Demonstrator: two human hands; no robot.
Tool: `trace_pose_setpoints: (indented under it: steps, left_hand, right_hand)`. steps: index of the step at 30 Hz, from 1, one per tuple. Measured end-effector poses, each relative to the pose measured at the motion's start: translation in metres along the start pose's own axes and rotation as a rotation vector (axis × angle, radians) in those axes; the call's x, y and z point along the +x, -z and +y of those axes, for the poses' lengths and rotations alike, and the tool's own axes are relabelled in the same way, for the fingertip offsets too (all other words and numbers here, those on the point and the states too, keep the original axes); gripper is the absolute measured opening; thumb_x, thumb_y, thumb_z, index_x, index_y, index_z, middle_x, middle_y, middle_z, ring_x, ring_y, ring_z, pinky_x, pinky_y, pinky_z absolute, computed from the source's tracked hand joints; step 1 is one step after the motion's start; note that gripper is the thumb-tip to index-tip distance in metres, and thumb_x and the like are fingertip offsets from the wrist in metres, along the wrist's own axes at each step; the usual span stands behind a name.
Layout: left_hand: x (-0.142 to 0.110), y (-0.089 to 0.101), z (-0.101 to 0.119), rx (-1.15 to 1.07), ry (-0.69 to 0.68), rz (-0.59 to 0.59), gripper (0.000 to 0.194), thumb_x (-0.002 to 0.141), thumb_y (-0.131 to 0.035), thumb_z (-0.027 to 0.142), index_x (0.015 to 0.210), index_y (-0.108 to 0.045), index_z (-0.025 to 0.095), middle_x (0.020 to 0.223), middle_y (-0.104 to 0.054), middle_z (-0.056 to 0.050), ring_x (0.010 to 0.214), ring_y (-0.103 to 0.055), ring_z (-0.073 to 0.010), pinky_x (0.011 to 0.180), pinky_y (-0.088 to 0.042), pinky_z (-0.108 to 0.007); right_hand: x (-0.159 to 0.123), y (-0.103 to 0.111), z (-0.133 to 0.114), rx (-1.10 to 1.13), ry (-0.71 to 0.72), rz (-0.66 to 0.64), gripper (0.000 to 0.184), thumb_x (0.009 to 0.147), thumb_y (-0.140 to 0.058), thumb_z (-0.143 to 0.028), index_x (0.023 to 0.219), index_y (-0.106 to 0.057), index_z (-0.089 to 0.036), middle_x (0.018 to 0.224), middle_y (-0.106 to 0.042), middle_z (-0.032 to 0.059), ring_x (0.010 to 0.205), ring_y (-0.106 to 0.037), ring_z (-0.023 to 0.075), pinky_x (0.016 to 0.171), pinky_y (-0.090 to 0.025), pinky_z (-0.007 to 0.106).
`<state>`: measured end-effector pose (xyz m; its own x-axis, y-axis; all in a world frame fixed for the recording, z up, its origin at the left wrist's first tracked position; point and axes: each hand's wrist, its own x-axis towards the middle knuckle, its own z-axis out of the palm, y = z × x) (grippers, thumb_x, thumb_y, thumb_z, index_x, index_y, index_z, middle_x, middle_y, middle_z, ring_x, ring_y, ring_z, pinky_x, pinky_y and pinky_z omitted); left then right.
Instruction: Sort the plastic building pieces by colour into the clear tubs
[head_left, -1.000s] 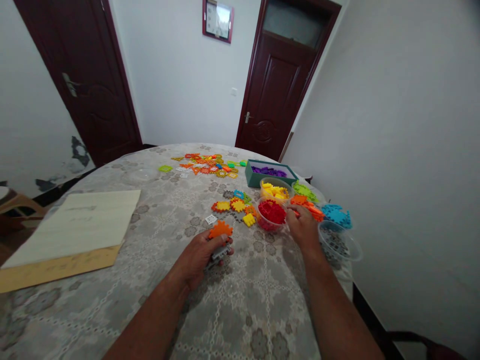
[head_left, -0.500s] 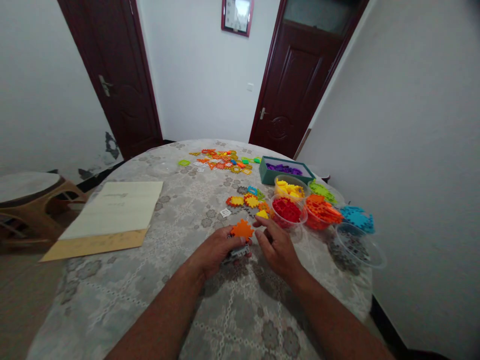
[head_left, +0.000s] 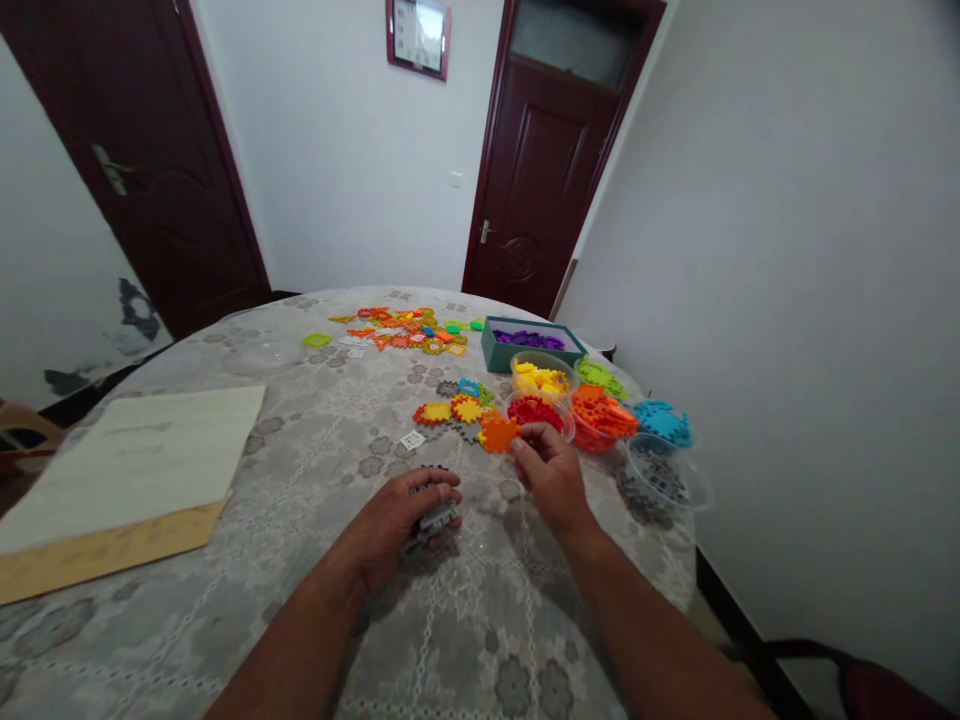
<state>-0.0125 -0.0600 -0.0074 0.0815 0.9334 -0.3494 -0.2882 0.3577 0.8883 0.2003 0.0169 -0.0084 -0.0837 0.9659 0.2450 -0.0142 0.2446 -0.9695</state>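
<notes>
My right hand (head_left: 551,475) pinches an orange toothed plastic piece (head_left: 498,433) and holds it just left of the clear bowl of red pieces (head_left: 537,411). My left hand (head_left: 401,520) rests on the table with its fingers curled round several grey pieces (head_left: 433,516). Close beyond my hands lie a few loose yellow, orange and blue pieces (head_left: 454,408) and a small white card (head_left: 412,440).
Clear bowls of yellow (head_left: 541,376), orange (head_left: 600,418), green (head_left: 601,376), blue (head_left: 664,422) and grey pieces (head_left: 660,485) stand at the right edge, with a teal box of purple pieces (head_left: 525,342). A mixed heap (head_left: 401,331) lies far back. Paper on a brown envelope (head_left: 120,470) lies left.
The orange piece has passed from my left hand to my right, which has carried it right toward the red bowl. My left hand stays closed on the grey pieces.
</notes>
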Motion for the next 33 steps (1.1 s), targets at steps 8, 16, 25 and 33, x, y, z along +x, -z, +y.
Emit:
trace_pose_setpoints:
  steps: [8, 16, 25, 33]
  left_hand:
    - [0.001, 0.005, 0.006, -0.024, -0.031, 0.105, 0.039, 0.083, -0.083, 0.043, 0.112, -0.075, 0.018, 0.114, -0.076, -0.016, 0.084, -0.077, -0.0238, 0.052, -0.052, -0.023]
    - [0.002, 0.007, 0.006, -0.038, -0.061, 0.072, 0.041, 0.086, -0.081, 0.047, 0.115, -0.075, 0.019, 0.116, -0.076, -0.015, 0.089, -0.077, -0.0250, 0.054, -0.054, -0.023]
    - [0.000, 0.006, 0.008, -0.094, -0.064, 0.125, 0.035, 0.090, -0.076, 0.044, 0.113, -0.074, 0.018, 0.115, -0.076, -0.015, 0.086, -0.077, -0.0237, 0.052, -0.054, -0.024]
    - [0.001, 0.005, 0.007, -0.307, -0.024, 0.102, 0.037, 0.102, -0.056, 0.048, 0.114, -0.071, 0.017, 0.101, -0.077, -0.015, 0.074, -0.077, -0.0233, 0.046, -0.049, -0.024]
  right_hand:
    - [0.043, 0.091, -0.041, -0.682, 0.268, 0.373, 0.030, 0.092, -0.063, -0.043, 0.105, -0.074, -0.019, 0.097, -0.077, 0.0083, 0.080, -0.068, 0.0219, 0.077, -0.053, 0.035]
    - [0.095, 0.194, -0.049, -1.160, 0.187, 0.454, 0.026, 0.093, -0.058, -0.032, 0.106, -0.076, -0.019, 0.102, -0.080, 0.0102, 0.088, -0.071, 0.0231, 0.083, -0.050, 0.033]
    - [0.095, 0.183, -0.019, -1.631, 0.109, 0.223, 0.026, 0.102, -0.052, -0.023, 0.112, -0.076, -0.017, 0.110, -0.073, 0.0136, 0.097, -0.068, 0.0220, 0.083, -0.046, 0.029]
    - [0.087, 0.198, -0.002, -1.615, 0.235, 0.217, 0.036, 0.097, -0.051, -0.024, 0.122, -0.074, -0.013, 0.110, -0.074, 0.0173, 0.097, -0.068, 0.0270, 0.085, -0.050, 0.036]
